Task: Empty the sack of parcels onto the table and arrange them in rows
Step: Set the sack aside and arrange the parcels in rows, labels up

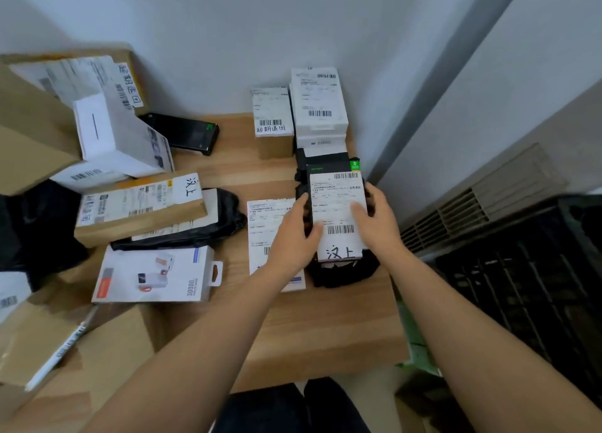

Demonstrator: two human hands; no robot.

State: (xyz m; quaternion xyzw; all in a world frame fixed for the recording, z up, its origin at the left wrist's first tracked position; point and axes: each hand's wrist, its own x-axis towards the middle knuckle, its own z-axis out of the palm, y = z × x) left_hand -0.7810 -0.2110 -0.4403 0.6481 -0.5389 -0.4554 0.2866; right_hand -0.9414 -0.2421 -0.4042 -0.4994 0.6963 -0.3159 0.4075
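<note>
While left hand (293,237) and right hand (378,219) grip a labelled parcel (337,201), wooden table (325,322), white walls (228,41)

black parcel (337,201) | white label face-up | held at table (325,328), right side

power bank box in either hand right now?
No: the power bank box lies on the table, while the left hand and right hand both grip the black parcel.

Handwritten 汉上 on the label of the black parcel (337,217) and on the long brown box (140,208). Handwritten 超期退回 on the small box (272,120) and the large carton (128,84). The white box (153,274) is printed 30000.
</note>
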